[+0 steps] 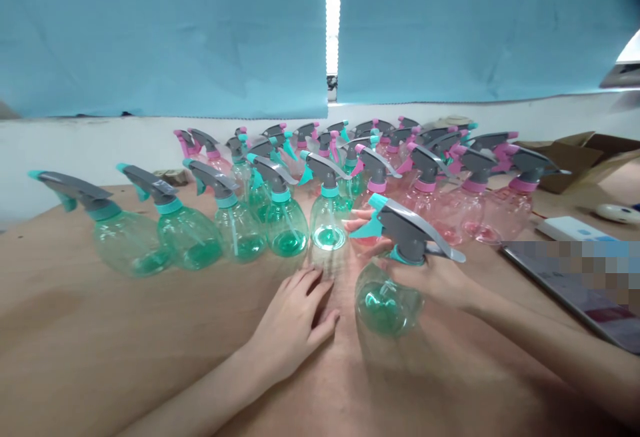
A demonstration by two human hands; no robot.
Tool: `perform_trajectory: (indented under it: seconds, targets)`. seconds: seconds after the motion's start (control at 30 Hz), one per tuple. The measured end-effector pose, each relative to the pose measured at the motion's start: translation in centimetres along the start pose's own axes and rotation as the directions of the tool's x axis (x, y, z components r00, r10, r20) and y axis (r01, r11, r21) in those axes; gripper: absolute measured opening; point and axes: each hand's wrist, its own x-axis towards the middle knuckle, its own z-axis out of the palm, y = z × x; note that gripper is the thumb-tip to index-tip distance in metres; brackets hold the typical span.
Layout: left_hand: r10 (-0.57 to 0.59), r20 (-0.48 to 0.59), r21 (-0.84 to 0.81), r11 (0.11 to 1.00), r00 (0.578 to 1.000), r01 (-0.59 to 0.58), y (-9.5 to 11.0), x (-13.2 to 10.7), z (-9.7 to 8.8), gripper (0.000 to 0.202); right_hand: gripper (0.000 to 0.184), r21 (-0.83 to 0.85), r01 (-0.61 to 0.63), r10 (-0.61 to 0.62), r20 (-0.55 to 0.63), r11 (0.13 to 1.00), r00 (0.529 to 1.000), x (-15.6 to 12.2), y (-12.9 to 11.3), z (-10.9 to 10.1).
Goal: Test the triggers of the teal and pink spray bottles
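Several spray bottles stand in rows, with grey trigger heads and either turquoise or pink collars. Close in front, a green spray bottle [387, 307] with a turquoise nozzle tilts slightly to the right. My right hand [435, 280] is closed round its neck from behind and the right; the bottle and its head hide much of the palm, and fingertips show left of the trigger. My left hand [305, 310] rests palm down on the wooden table, fingers spread, holding nothing. Just beyond its fingertips is another green spray bottle [329, 220] in the front row.
To the right of the front row stand pink spray bottles [510, 204]. A tablet-like device [565, 290], partly blurred out, lies at the right, near a white box [575, 229] and a white mouse-shaped object [617, 213]. Behind them is an open cardboard box [565, 157]. Blue curtains [165, 30] hang at the back.
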Motion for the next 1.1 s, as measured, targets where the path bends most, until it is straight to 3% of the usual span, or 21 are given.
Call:
perform_trajectory:
  seconds: [0.33,0.6,0.97,1.1]
  targets:
    - [0.004,-0.001,0.023,1.000,1.000,-0.004,-0.04,-0.08,0.12,0.038,0.008,-0.104,0.027,-0.035,-0.068,0.994,0.997,0.24,-0.59,0.30]
    - [0.010,0.022,0.043,0.999,1.000,-0.011,0.07,-0.03,-0.08,0.040,0.040,0.043,-0.043,0.043,-0.007,0.998,0.999,0.18,-0.39,0.27]
    - [0.021,0.017,0.048,0.999,1.000,-0.022,-0.09,0.00,0.08,0.039,0.018,-0.041,-0.035,0.034,-0.039,0.999,0.999,0.23,-0.56,0.34]
    - [0.022,0.007,0.053,0.998,1.000,-0.023,-0.18,-0.02,0.07,0.039,0.015,-0.070,0.019,-0.021,-0.034,0.997,0.999,0.35,-0.76,0.29]
